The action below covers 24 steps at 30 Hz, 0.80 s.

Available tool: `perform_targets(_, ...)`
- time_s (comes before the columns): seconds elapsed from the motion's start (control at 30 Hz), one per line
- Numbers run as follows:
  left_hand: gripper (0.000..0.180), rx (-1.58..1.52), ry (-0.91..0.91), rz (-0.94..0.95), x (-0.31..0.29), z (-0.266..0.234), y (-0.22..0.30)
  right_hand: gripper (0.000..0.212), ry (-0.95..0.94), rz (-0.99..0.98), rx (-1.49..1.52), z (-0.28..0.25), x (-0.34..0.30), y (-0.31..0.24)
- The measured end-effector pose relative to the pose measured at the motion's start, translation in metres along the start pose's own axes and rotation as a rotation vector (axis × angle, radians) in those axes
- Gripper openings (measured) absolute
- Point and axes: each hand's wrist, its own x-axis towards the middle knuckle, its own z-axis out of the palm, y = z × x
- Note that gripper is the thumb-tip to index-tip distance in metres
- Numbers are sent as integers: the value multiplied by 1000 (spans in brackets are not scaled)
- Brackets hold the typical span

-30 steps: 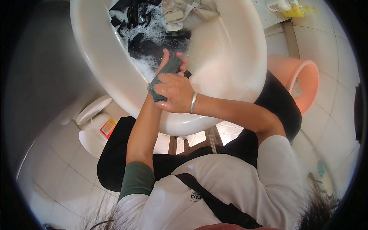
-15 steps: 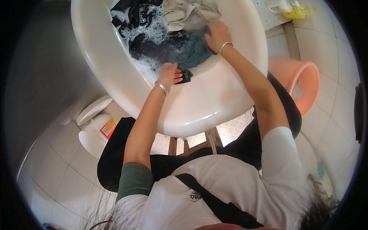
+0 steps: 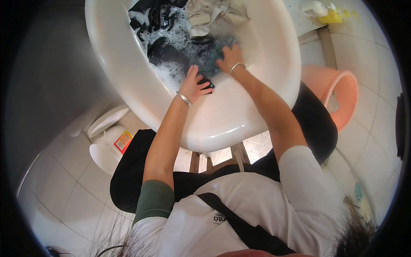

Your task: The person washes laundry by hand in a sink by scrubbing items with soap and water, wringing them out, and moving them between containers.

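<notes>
Soapy water fills part of a white oval tub (image 3: 239, 111) in front of me, with wet clothes in it. My left hand (image 3: 195, 86) is at the near edge of the water, fingers spread, over a small glossy black piece (image 3: 207, 87) whose kind I cannot make out. To its right, my right hand (image 3: 231, 59) is open, its fingertips at the water by a dark green cloth (image 3: 209, 64), which lies mostly under the surface. Farther off are a beige garment (image 3: 209, 13) and black clothes (image 3: 154, 15) among suds. Both wrists wear silver bangles.
A pink bucket (image 3: 345, 100) lies tipped on the tiled floor to the right. At the left sits a white tub with a lid (image 3: 109, 147). Bottles, one white (image 3: 314, 9) and one yellow (image 3: 329, 17), are at the far right. Wooden slats (image 3: 205, 162) show beneath the tub.
My right hand has moved left and nearer, off the tub's right inner side. The fingers of my left hand have spread apart. The green cloth has sunk lower in the water.
</notes>
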Motion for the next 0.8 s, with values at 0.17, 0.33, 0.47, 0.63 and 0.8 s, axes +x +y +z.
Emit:
perform_targets(0.17,50,-161,-228,32,-7,-3,9,28,-71,-556,564,-27,-72,-52)
perform_targets(0.33,49,-224,-346,-33,-46,2,24,24,83,-666,585,-87,-131,-110)
perform_targets(0.47,43,-103,-419,56,-67,2,30,18,316,-610,597,-104,-142,-134)
perform_targets(0.63,25,-375,-928,510,-103,21,25,17,542,-525,719,-124,-122,-146)
perform_targets(0.8,22,-190,-327,465,-146,47,34,26,321,-80,1183,-146,-79,-127)
